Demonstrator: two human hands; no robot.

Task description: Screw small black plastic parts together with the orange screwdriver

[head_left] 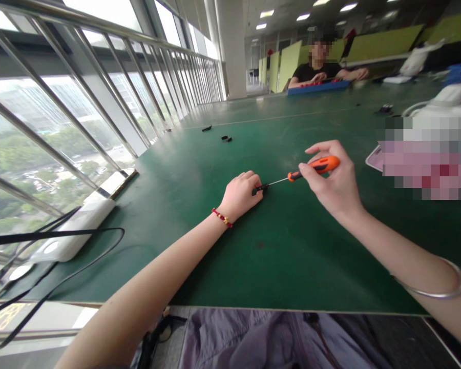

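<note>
My left hand (243,192) rests on the green table, its fingers closed on a small black part (260,189) whose exact kind I cannot make out. An orange and black screwdriver (315,167) is gripped in my right hand (336,179), with the thumb on one side and the fingers on the other. Its thin metal shaft points left and slightly down, and the tip meets the black part at my left fingertips. Whether a screw sits under the tip is too small to tell.
On the green table (223,266) several small black pieces (226,138) lie farther back. A white power strip (77,225) with black cables runs along the left edge by the metal railing (134,61). Across the table a person (315,72) sits behind a blue tray (318,88).
</note>
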